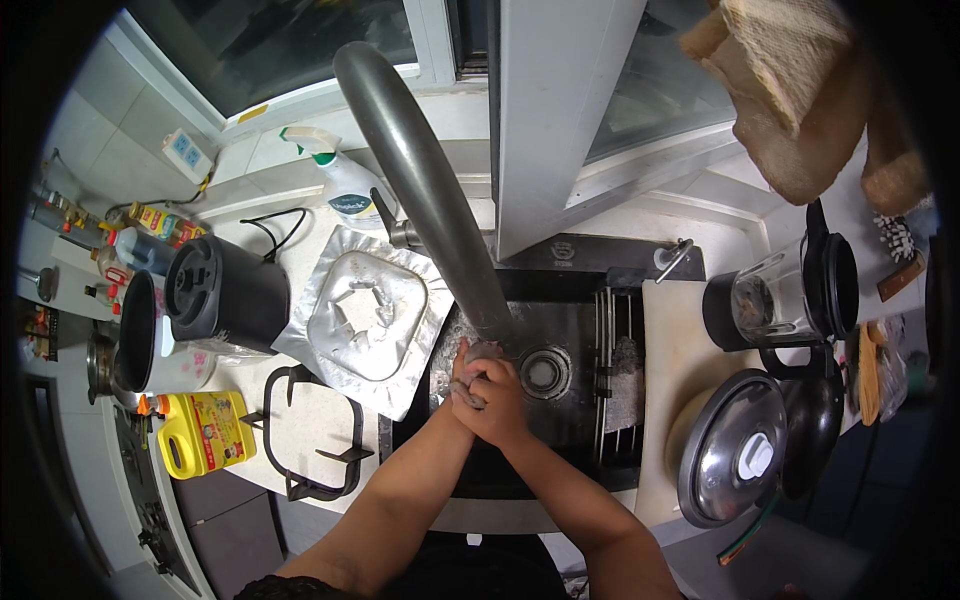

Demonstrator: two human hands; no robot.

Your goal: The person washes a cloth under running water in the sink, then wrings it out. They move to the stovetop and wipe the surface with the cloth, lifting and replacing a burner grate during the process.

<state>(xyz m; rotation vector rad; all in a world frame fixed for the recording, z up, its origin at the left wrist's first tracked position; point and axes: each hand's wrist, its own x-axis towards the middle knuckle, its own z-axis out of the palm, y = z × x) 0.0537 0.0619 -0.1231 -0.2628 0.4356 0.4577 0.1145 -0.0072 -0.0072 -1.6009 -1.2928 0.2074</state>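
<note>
Working below tap (425,180) — R hand (499,405) w/ fingers clamped on grey thing (470,396), kind unclear, against L hand (461,365); L grip can't tell. Prob. midway — thing not yet set down.

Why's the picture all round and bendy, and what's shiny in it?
Head view: a fisheye lens bends straight edges near the rim and leaves black corners; also in the head view: bright glints on the pot lid and foil sheet.

Left hand (461,366) part-hidden; cloth (790,60) cropped
</note>
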